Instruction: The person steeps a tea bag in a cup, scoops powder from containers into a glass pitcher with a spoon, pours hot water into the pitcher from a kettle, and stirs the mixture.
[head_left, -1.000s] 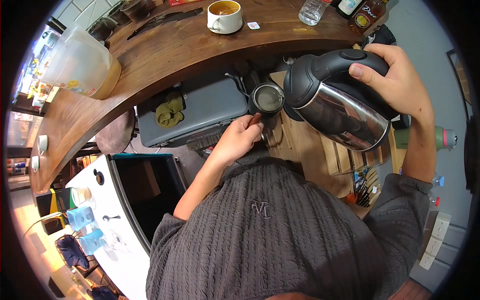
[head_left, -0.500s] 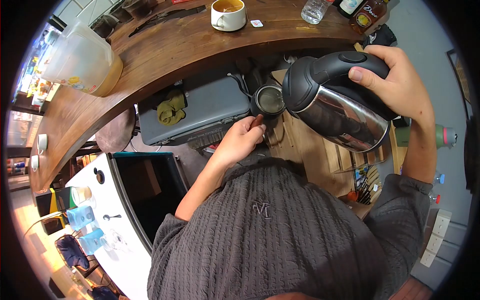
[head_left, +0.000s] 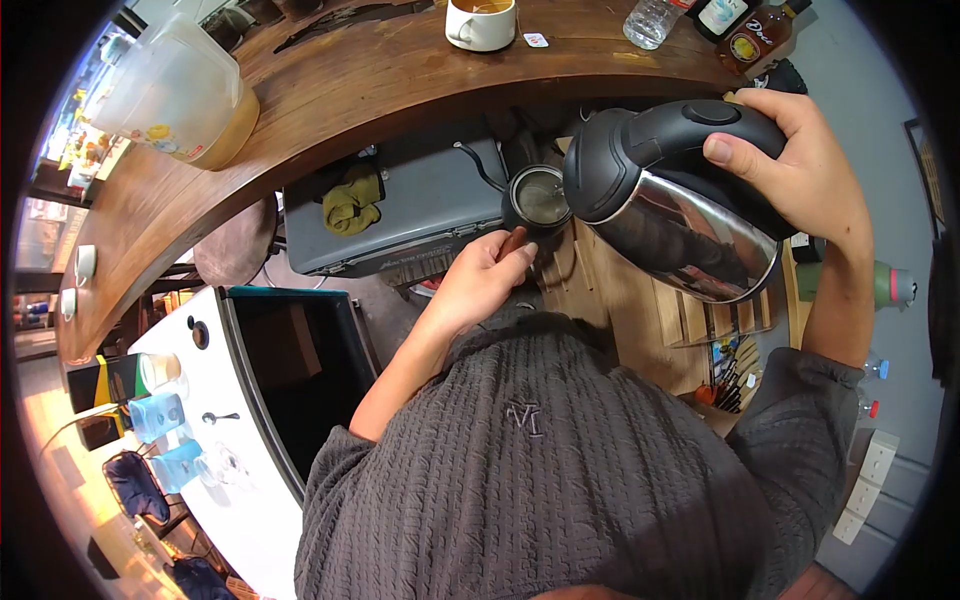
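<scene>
My right hand [head_left: 790,160] is wrapped round the black handle of a large steel electric kettle [head_left: 690,235], which is tilted with its spout end to the left. Just left of that spout end is a small dark gooseneck pot [head_left: 540,197] with an open round top and liquid inside. Its thin curved spout points to the upper left. My left hand [head_left: 487,275] is closed on the small pot's brown handle [head_left: 513,241]. Any stream between the two vessels is hidden by the kettle's lid end.
A curved wooden counter [head_left: 400,85] holds a white cup [head_left: 480,27], a plastic pitcher [head_left: 185,95] and bottles [head_left: 757,38]. Below it, a green cloth [head_left: 352,205] lies on a grey case [head_left: 430,190]. A white-topped cabinet [head_left: 215,390] stands at left.
The view has shifted, so the counter, cup and case sit higher and further right. Both hands keep their holds, and the kettle stays tilted beside the small pot.
</scene>
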